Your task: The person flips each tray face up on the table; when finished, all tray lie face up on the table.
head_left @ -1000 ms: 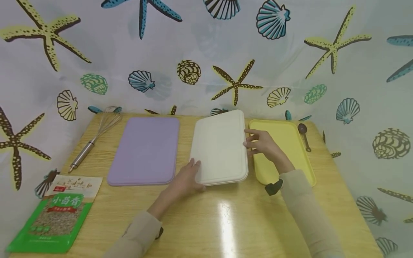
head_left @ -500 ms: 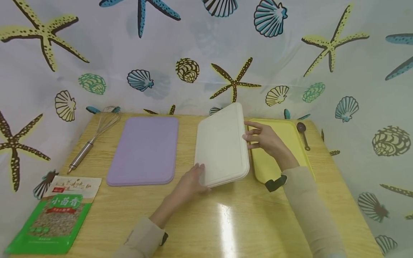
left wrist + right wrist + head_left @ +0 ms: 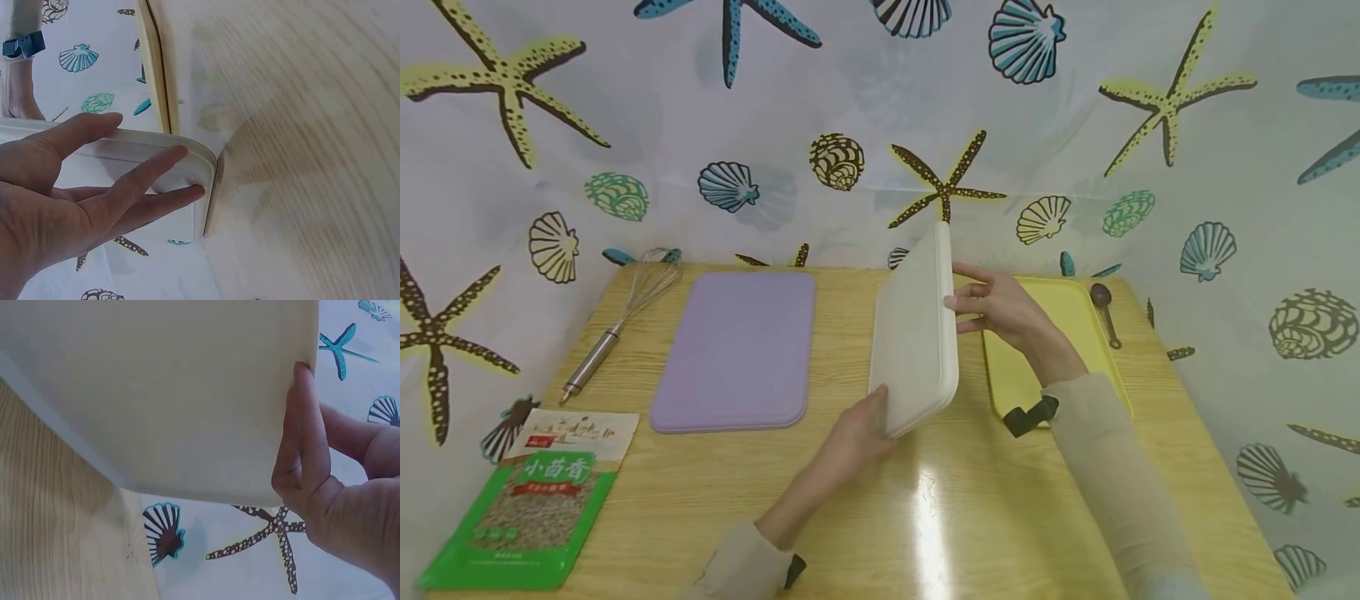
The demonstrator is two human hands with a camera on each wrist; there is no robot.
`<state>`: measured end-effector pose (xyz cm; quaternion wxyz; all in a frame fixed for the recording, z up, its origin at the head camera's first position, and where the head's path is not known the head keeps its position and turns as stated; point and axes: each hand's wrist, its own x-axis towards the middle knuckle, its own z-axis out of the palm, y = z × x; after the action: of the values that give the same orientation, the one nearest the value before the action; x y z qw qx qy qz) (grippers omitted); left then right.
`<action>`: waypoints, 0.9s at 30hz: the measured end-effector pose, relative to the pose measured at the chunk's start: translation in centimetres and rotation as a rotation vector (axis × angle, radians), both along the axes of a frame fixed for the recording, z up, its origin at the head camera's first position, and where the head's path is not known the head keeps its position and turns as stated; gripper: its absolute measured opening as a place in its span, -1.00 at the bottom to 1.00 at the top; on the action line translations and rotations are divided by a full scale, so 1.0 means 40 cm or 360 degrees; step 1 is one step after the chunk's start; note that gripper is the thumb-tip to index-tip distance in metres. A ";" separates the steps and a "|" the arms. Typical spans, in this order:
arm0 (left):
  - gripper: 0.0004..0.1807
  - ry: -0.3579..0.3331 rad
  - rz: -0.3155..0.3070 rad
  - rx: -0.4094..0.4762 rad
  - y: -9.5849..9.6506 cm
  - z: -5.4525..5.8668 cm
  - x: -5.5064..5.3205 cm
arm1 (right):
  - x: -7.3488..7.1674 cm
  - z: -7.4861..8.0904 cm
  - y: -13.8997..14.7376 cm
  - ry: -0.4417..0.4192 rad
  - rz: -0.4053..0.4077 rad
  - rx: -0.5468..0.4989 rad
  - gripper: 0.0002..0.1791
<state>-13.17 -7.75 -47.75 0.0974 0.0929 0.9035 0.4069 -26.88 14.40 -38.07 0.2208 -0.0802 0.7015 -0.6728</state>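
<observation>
A white tray (image 3: 912, 325) stands steeply tilted over the middle of the table in the head view, its right side raised. My left hand (image 3: 853, 437) grips its near-left corner; in the left wrist view that hand's fingers (image 3: 134, 190) lie along the tray's rim. Higher up, my right hand (image 3: 1003, 308) pinches the raised right edge. The right wrist view shows the right hand's fingers (image 3: 306, 437) against the tray's broad inner face (image 3: 150, 406), with the thumb on the other side of the edge.
Left of the white tray lies a purple tray (image 3: 733, 350), bottom up. A yellow tray (image 3: 1060, 333) lies on the right, with a dark measuring spoon (image 3: 1103, 304) beside it. A whisk (image 3: 617, 325) and a green seed packet (image 3: 535, 500) lie at the left.
The white tray has turned from a slight tilt to nearly on edge, its right side rising and swinging left. Both hands have kept hold; the right hand rose slightly and moved left.
</observation>
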 end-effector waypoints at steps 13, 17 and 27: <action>-0.05 0.0102 0.0016 0.0264 0.032 0.016 0.018 | 0.018 0.040 -0.058 -0.0010 -0.0055 -0.0092 -0.29; -0.03 0.0087 0.0033 0.0340 0.036 0.036 0.018 | 0.019 0.046 -0.083 -0.0015 -0.0080 -0.0103 -0.31; 0.00 0.0148 0.0090 0.0450 0.024 0.138 0.032 | 0.018 0.051 -0.152 -0.0066 -0.0118 -0.0145 -0.36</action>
<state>-11.87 -6.81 -42.24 0.0300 0.0990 0.8430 0.5279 -26.17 8.31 -36.01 0.2064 -0.0503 0.6680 -0.7132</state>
